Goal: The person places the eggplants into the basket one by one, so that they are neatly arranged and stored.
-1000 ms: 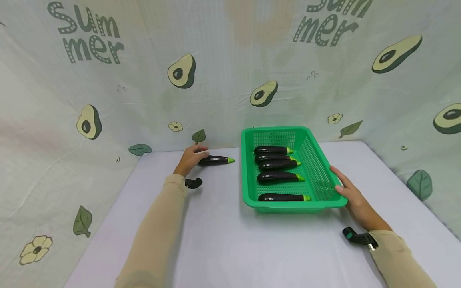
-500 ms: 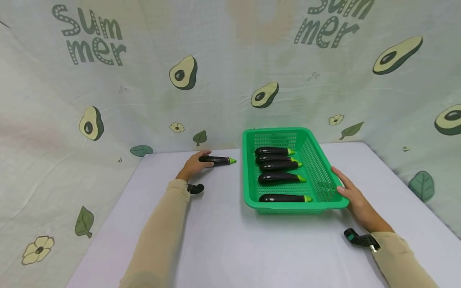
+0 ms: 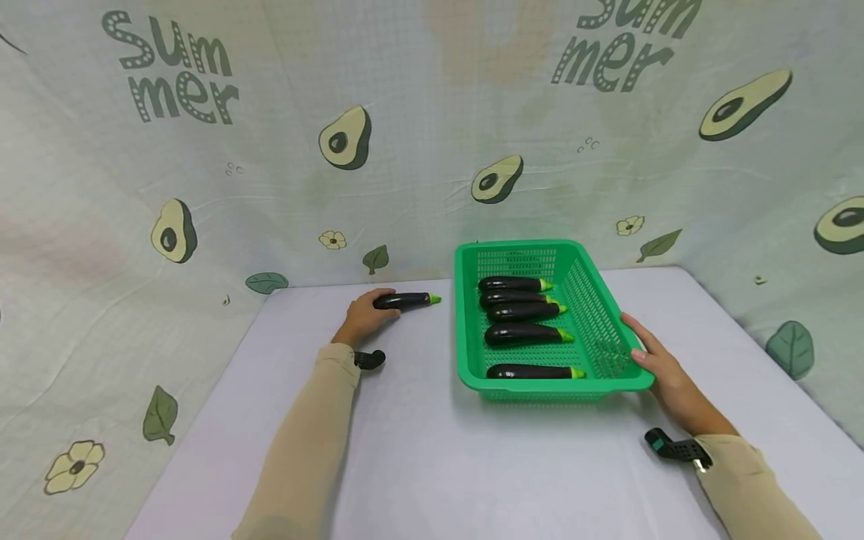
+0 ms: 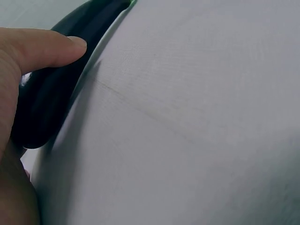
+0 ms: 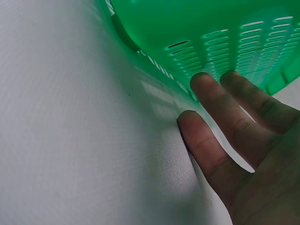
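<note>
A dark purple eggplant [image 3: 405, 300] with a green stem end lies at the back of the table, left of the green plastic basket [image 3: 462, 330]. My left hand [image 3: 367, 316] grips its blunt end. In the left wrist view the thumb [image 4: 61, 47] lies across the eggplant [image 4: 44, 108]; the other fingers are mostly hidden. With my right hand [image 3: 664, 371] I hold the basket's right side near the front corner, thumb over the rim. The right wrist view has several fingers [image 5: 239, 124] below, against or close to the slotted basket wall [image 5: 187, 28].
Inside the basket lie several eggplants [image 3: 526, 334], their green ends pointing right. A white cloth covers the table [image 3: 513, 465]. Behind it hangs a printed fabric backdrop [image 3: 405, 135] with avocados and leaves, meeting the table's back edge.
My left hand has moved from above the eggplant down around its blunt end, the thumb now on the near side. The right hand and the basket keep their places.
</note>
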The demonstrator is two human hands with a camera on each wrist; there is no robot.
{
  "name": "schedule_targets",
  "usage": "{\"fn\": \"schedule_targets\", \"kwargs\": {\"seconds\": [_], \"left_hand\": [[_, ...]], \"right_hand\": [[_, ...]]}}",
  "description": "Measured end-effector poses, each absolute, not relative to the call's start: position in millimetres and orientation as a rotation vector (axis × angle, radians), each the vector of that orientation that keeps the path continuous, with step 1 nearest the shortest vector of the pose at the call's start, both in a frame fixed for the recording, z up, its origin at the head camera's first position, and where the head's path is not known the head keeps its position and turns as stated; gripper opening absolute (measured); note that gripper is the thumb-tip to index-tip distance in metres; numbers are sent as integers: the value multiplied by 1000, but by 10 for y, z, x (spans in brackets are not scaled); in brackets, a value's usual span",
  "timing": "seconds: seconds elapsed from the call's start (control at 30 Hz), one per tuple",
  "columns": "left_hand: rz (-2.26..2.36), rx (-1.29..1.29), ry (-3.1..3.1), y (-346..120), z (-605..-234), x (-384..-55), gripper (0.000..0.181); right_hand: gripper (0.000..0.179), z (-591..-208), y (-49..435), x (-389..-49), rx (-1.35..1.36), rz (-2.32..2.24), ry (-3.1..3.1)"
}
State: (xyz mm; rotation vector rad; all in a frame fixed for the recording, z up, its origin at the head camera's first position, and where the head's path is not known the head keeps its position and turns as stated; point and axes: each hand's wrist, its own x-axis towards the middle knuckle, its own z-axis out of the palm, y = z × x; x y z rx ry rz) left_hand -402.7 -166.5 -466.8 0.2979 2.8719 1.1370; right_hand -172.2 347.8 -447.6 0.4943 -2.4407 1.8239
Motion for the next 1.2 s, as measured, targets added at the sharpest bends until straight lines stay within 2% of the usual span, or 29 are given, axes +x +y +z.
{"fn": "schedule_targets", "kwargs": {"seconds": [0.57,0.9,1.2], "left_hand": [[1340,254,2912,-1608,-4715,-3943,57],[1529,409,2915,-1485,-4654,-3883,53],[1711,399,2823,-1358,-4568,-3733,57]], "right_hand": [[58,-4467,3475,-1721,440,1761,-2507],[58,-4486,3471,-1729,455,1789,-2477],[58,-4481,3483,-1720,441,1767,-2501]]}}
